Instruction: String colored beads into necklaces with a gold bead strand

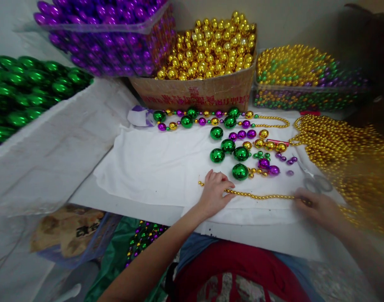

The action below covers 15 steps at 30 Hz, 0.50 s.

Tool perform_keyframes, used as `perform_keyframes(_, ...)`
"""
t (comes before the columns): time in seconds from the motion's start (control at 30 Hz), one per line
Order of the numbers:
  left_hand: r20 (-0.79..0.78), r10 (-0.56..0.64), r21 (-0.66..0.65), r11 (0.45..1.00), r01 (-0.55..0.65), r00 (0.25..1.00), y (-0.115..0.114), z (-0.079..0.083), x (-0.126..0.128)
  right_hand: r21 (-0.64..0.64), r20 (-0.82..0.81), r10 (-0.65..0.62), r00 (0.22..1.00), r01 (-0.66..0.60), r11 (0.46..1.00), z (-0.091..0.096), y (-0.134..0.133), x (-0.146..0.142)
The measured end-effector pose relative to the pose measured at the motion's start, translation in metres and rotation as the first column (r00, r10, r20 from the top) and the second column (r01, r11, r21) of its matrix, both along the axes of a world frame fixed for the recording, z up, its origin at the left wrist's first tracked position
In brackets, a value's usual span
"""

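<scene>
A strand of small gold beads (261, 196) stretches across the white cloth between my hands. My left hand (215, 193) pinches it near one end, and a short tail of beads pokes out past the fingers. Farther right, my right hand (320, 209) is closed around the strand and slightly blurred. Just beyond the hands lie loose large green beads (240, 172), purple beads (274, 170) and gold beads (269, 145), with clusters of small green beads (261, 155) among them. Scissors (326, 183) rest beside my right hand, partly smeared.
A finished-looking bead necklace (202, 121) lies along the back of the white cloth (147, 167). Behind stand a purple-bead bin (110, 46), a cardboard box (194, 92) of gold beads and a mixed-bead tub (305, 94). Green beads (31, 88) fill a container left; gold strands (339, 151) heap right.
</scene>
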<state>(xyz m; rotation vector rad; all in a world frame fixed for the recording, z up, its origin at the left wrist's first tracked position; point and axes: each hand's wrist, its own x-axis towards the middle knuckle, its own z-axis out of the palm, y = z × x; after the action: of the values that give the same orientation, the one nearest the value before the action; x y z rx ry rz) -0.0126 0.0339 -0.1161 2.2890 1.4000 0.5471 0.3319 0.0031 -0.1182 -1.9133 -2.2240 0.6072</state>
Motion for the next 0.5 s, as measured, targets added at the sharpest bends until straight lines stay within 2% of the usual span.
perform_keyframes(0.1, -0.001, -0.019, 0.003, 1.0, 0.019, 1.0, 0.0, -0.003, 0.002, -0.063, 0.003, 0.04, 0.999, -0.039, 0.997, 0.0, 0.001, 0.001)
perform_keyframes(0.27, 0.008, -0.06, 0.003, 0.998, 0.06, 0.998, 0.001, -0.003, -0.003, -0.066, -0.011, 0.031, 0.999, -0.031, 0.997, 0.002, 0.001, 0.0)
perform_keyframes(0.5, -0.007, 0.013, 0.029, 1.0, -0.013, 1.0, -0.001, -0.001, -0.018, -0.06, -0.018, 0.023, 1.0, -0.024, 0.998, 0.006, 0.002, -0.003)
